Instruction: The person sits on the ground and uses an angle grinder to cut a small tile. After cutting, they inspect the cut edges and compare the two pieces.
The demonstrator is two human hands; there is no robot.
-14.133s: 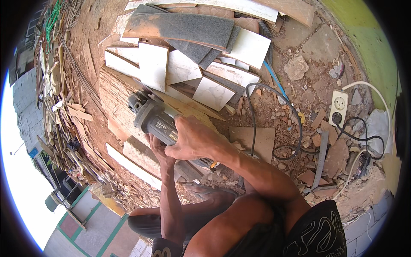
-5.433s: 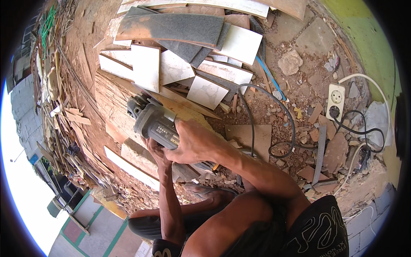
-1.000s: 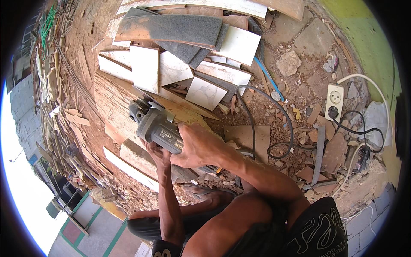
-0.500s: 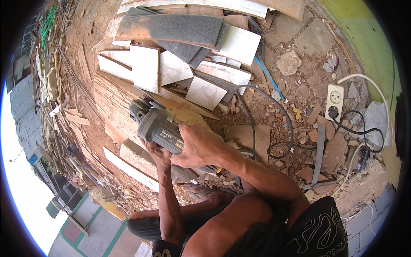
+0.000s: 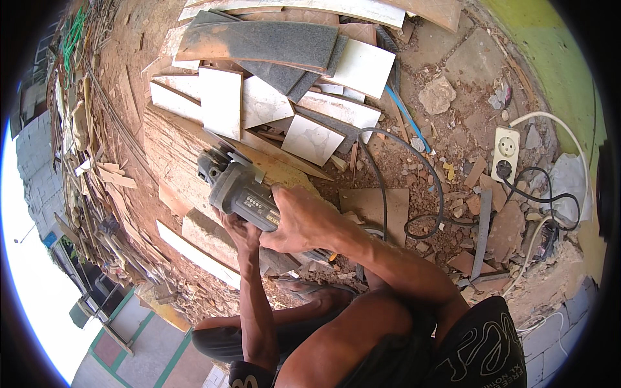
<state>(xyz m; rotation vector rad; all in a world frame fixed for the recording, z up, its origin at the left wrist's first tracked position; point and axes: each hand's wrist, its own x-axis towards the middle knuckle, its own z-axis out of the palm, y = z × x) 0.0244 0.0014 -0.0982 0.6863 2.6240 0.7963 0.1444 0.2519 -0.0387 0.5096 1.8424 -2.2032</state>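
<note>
A dark grey angle grinder (image 5: 244, 199) is in my hands, its head pointing to the upper left. My right hand (image 5: 299, 218) wraps round the rear of its body. My left hand (image 5: 240, 231) is closed against the underside of the body, near the head; its fingertips are partly hidden. The thin cutting disc (image 5: 234, 154) stands on the far side of the grinder head, beside a long brown board or slab (image 5: 171, 139). Whether the disc touches anything I cannot tell. White tile pieces (image 5: 220, 102) lie just beyond it.
A dark grey tile strip (image 5: 259, 44) tops the pile of cut tiles. The black power cord (image 5: 442, 187) loops across rubble to a white socket block (image 5: 506, 154) at the right. A metal ruler (image 5: 482, 234) and a stone (image 5: 437, 95) lie there. Wood scraps (image 5: 97, 187) line the left.
The grinder and both hands have shifted very slightly to the right. My grip looks the same.
</note>
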